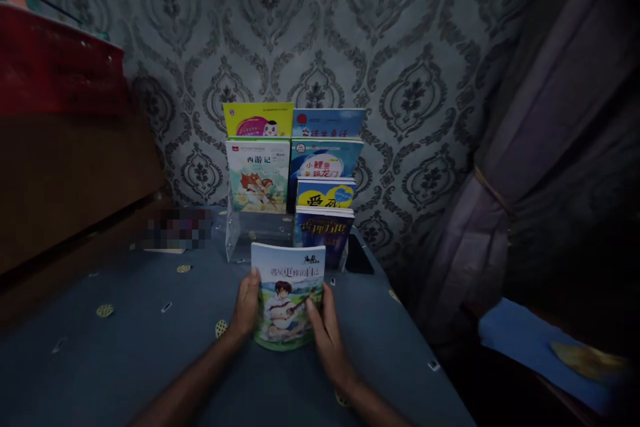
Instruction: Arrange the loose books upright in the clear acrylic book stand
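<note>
Clamping a storybook [287,307], left hand [247,305] and right hand [327,337] face a partly blocked rack [267,228] of books [260,177] at twelve o'clock, curtain [465,233] at three.

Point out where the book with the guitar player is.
In the head view, the guitar-player book is below and slightly left of centre, held between the left hand and right hand, in front of the clear stand.
</note>
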